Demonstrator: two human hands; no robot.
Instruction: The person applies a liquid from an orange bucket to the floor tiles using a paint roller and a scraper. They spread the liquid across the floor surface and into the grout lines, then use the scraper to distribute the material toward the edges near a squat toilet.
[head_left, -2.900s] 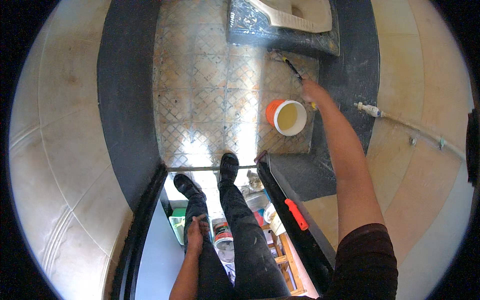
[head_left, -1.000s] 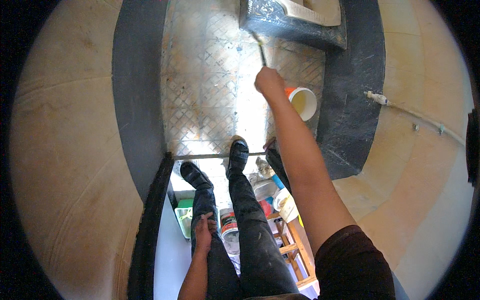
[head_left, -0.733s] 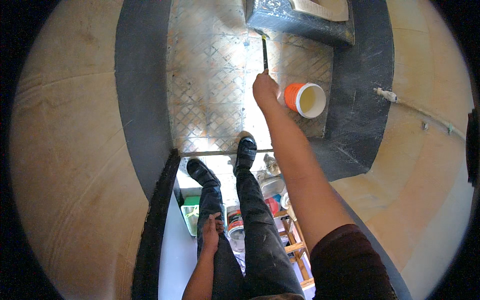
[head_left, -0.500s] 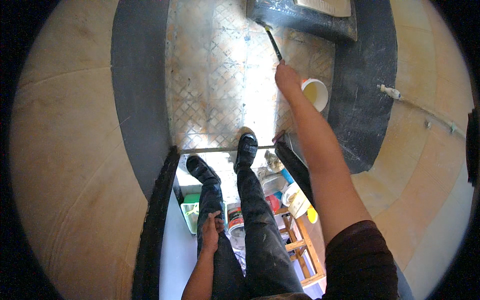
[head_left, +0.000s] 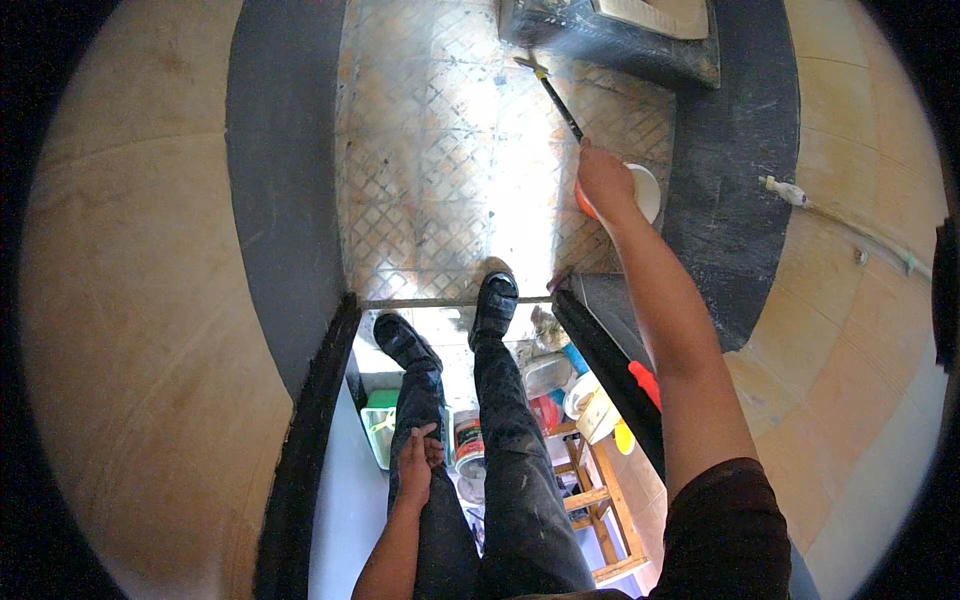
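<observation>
My right hand is closed round a long black-handled tool. A yellow band sits near its far end, and its small head lies crosswise; I cannot tell its exact kind. That head is above or on the patterned tile floor, apart from the black raised step. Partly hidden behind my right hand is a white bucket with an orange outside. My left hand rests on my left leg near the knee, fingers stretched out and holding nothing.
Black-coated bands run along both walls, and a pipe end juts from the right wall. My feet stand at a door sill between dark door frames. Behind are a green basket, a paint pail and a wooden stool.
My right hand has moved right and nearer to me, drawing the tool's head away from the black step. It now covers part of the bucket. My left hand stays on my leg.
</observation>
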